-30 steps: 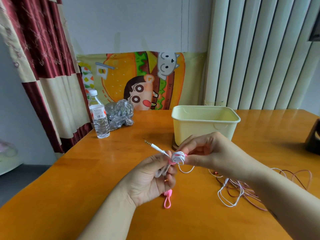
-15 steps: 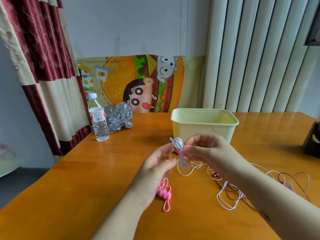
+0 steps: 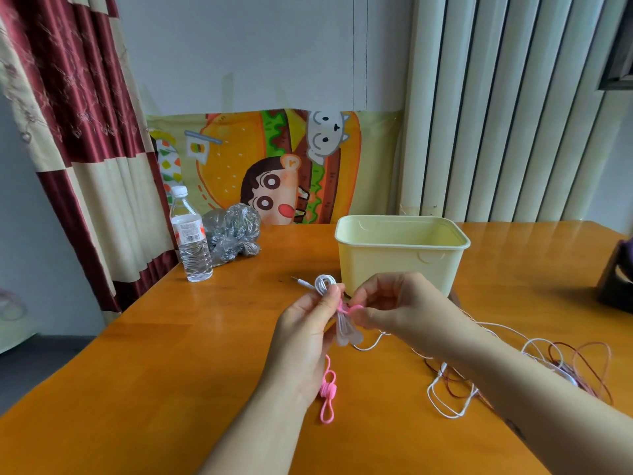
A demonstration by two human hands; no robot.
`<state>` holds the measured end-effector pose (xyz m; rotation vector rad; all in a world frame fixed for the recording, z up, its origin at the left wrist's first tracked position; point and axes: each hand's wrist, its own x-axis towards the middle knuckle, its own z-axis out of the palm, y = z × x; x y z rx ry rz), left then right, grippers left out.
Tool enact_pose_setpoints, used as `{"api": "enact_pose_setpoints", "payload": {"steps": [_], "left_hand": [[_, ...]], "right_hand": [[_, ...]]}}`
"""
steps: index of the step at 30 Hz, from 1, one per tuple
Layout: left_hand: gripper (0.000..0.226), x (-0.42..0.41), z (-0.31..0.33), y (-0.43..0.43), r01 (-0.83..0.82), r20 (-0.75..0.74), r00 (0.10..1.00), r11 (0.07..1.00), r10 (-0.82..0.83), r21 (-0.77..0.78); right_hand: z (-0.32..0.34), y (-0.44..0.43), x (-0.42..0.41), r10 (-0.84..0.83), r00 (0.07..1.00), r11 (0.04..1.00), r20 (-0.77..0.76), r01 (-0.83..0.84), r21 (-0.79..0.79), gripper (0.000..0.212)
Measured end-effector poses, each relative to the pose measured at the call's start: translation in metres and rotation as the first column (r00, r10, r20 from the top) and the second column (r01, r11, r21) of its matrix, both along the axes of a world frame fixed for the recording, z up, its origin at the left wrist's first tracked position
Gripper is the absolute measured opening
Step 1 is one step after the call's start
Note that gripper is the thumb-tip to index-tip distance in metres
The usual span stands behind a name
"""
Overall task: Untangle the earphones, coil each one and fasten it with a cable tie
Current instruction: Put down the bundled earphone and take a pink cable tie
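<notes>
1. My left hand (image 3: 305, 341) is curled. Its thumb and fingertips pinch the coiled white earphone (image 3: 324, 283) at its waist and hold it above the table (image 3: 164, 365).
2. My right hand (image 3: 394, 308) is also curled. Its fingertips pinch the pink cable tie (image 3: 352, 308), which sits at the middle of the coil, between my two sets of fingers.
3. Coil condition: one set of loops stands above my left fingertips, and another hangs below them, blurred. The jack plug (image 3: 301, 281) sticks out beyond my left fingertips, to their left.
4. Spare pink cable ties (image 3: 328, 394) lie on the table beneath my left hand, beside the wrist.
5. Other earphones (image 3: 445, 399), white and dark red leads mixed together, lie loose on the table under and to the right of my right forearm.
6. A yellow tub (image 3: 397, 265) stands just beyond my right fingers. A water bottle (image 3: 191, 241) and a crumpled plastic bag (image 3: 233, 231) stand well off beyond and to the left of my left fingers.
</notes>
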<state>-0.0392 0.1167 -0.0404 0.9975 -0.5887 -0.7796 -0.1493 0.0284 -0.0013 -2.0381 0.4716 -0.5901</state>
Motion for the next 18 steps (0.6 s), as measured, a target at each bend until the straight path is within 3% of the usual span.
{"api": "enact_pose_setpoints", "payload": {"steps": [2, 5, 9, 11, 13, 16, 18], "left_hand": [[0.019, 0.002, -0.003, -0.001, -0.035, 0.166, 0.986, 0.999, 0.031, 0.022], [0.021, 0.003, -0.003, -0.001, -0.128, 0.5, 0.861, 0.991, 0.095, 0.031], [0.029, 0.009, 0.002, -0.01, -0.181, 0.633, 0.761, 0.984, 0.143, -0.005], [0.031, 0.018, 0.0, -0.017, -0.118, 0.626, 0.777, 0.992, 0.067, 0.039], [0.023, 0.029, -0.006, -0.022, -0.072, 0.637, 0.771, 0.988, -0.032, 0.136], [0.032, 0.045, -0.025, -0.022, -0.224, 0.78, 0.609, 0.912, -0.143, 0.342], [0.039, 0.052, -0.043, -0.019, -0.295, 0.817, 0.494, 0.826, -0.299, 0.481]], "right_hand": [[0.003, -0.003, -0.002, 0.007, 1.0, 1.0, 0.001, -0.007, 0.013, 0.009], [0.005, -0.007, -0.003, -0.025, 0.998, 0.998, 0.053, 0.021, 0.062, 0.003], [0.002, -0.013, 0.001, -0.043, 0.993, 0.988, 0.112, 0.026, 0.153, 0.002], [0.0, -0.021, 0.004, -0.058, 0.992, 0.984, 0.113, 0.038, 0.172, 0.003], [0.004, -0.035, 0.006, -0.159, 0.98, 0.983, 0.116, 0.147, 0.106, 0.004], [0.017, -0.066, 0.01, -0.358, 0.914, 0.926, 0.19, 0.373, -0.051, 0.003], [0.027, -0.09, 0.016, -0.47, 0.849, 0.829, 0.241, 0.519, -0.209, 0.005]]}}
